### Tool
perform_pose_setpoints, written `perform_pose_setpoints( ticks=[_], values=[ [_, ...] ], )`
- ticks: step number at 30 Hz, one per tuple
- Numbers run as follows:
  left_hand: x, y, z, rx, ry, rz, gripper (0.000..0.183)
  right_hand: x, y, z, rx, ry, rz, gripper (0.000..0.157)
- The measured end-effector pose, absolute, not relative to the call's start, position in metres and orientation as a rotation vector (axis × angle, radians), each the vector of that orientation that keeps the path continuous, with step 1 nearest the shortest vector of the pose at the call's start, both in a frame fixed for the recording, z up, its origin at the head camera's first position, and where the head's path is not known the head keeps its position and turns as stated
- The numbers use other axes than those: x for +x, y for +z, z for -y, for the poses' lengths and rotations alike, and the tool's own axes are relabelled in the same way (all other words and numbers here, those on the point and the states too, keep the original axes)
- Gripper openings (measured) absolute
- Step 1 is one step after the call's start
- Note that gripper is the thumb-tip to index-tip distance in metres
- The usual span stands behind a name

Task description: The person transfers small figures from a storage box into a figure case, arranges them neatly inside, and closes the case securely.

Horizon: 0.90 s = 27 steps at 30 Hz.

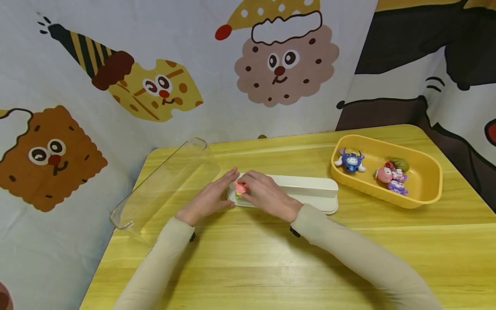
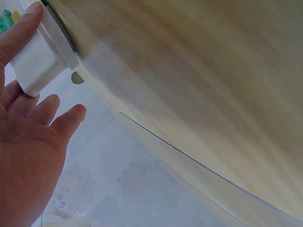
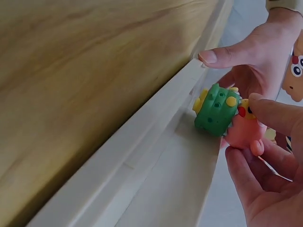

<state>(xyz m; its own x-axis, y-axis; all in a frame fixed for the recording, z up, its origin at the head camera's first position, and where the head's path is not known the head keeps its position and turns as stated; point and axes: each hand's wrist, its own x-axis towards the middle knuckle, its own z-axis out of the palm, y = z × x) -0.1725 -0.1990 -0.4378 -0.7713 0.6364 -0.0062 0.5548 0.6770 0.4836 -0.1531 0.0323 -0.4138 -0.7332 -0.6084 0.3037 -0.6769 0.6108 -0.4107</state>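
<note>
My right hand (image 1: 269, 196) pinches a small toy figure (image 3: 236, 116) by its pink, rounded part, between thumb and fingers. Its green, studded part with yellow spots faces the white stepped stand (image 1: 310, 200), right at the surface of its left end. My left hand (image 1: 209, 198) is spread around that same end, fingers extended. In the left wrist view its thumb (image 2: 28, 28) lies along the stand's edge, while the fingers reach past the end. From the head view, my right hand partly hides the figure.
A yellow tray (image 1: 426, 178) at the right holds a dark blue figure (image 1: 351, 161) and several other small toys. At the left lies a clear plastic cover (image 1: 166, 181). The wooden table (image 1: 248, 267) backs onto a printed cloth (image 1: 217, 116).
</note>
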Motion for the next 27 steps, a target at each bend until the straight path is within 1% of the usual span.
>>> perform_pose_setpoints(
  ticks=[6, 10, 12, 17, 19, 27],
  values=[
    [-0.172, -0.438, 0.199, 0.971, 0.694, -2.713, 0.093, -0.154, -0.417, -0.028, 1.101, 0.712, 2.695, 0.028],
    [-0.172, -0.438, 0.199, 0.989, 0.689, -2.722, 0.092, -0.156, -0.419, -0.028, 1.107, 0.701, 2.680, 0.030],
    [-0.172, -0.438, 0.199, 0.995, 0.682, -2.728, 0.092, -0.156, -0.419, -0.029, 1.106, 0.713, 2.674, 0.034],
    [-0.174, -0.438, 0.196, 1.006, 0.693, -2.729, 0.090, -0.157, -0.419, -0.035, 1.096, 0.750, 2.657, 0.056],
    [-0.175, -0.438, 0.195, 1.010, 0.704, -2.726, 0.088, -0.156, -0.417, -0.038, 1.090, 0.755, 2.660, 0.062],
    [-0.172, -0.439, 0.197, 0.992, 0.664, -2.748, 0.092, -0.149, -0.404, -0.058, 1.032, 0.733, 2.682, 0.062]
  ],
)
